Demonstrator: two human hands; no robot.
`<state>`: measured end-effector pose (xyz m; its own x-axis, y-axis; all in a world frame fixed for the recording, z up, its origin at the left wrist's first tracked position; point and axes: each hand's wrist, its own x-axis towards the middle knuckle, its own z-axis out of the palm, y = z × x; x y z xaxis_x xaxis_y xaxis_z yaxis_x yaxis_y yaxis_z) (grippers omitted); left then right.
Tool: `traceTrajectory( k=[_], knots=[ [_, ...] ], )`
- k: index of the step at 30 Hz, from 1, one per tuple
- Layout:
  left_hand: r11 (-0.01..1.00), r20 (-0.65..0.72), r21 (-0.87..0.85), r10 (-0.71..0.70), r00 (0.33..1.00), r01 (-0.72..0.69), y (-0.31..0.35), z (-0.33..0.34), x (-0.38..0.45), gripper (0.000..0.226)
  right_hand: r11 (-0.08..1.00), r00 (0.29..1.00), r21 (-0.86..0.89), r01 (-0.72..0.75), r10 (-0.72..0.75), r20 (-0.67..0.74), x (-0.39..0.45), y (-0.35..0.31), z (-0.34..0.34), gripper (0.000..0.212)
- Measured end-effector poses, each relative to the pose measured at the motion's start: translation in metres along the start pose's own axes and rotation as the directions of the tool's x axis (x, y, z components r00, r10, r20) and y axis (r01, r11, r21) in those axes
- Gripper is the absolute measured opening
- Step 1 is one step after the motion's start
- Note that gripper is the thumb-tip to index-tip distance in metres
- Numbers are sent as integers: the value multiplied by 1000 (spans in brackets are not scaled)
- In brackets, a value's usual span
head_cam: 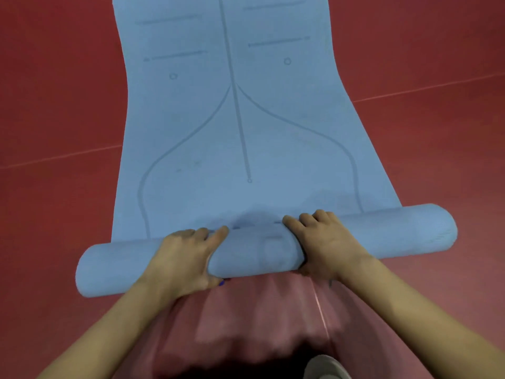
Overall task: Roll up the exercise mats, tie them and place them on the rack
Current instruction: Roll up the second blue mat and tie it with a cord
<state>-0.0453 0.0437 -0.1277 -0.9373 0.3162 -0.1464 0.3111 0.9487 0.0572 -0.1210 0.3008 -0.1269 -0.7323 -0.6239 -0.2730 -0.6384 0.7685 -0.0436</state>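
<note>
Both hands wrap the roll mid-span, left hand [185,258] and right hand [325,247], fingers curled over the mat [246,138] on the floor [54,105]. Soft, springy foam, likely light; grip wider to keep the ends even.

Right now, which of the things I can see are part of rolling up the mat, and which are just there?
Part of the job:
- blue exercise mat, its near end already rolled
- left hand, curled round the roll
- right hand, curled round the roll

Just there:
- red floor
- a shoe at the bottom edge
</note>
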Motion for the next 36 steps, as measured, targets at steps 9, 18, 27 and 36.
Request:
traceTrajectory(
  k=[9,18,27,36],
  knots=[
    [996,218,-75,-39,975,56,46,9,-70,92,996,987,-2,88,-87,135,-68,-26,9,92],
    [984,316,-157,-32,948,85,60,11,-96,89,986,923,92,142,-166,348,-88,-38,-2,99],
    [970,301,-225,-20,953,92,53,15,-94,96,987,949,158,17,-65,309,-100,-36,9,109],
    [974,424,-219,33,905,67,40,7,-72,114,945,949,261,-196,250,-193,-155,-44,47,83]
  ],
)
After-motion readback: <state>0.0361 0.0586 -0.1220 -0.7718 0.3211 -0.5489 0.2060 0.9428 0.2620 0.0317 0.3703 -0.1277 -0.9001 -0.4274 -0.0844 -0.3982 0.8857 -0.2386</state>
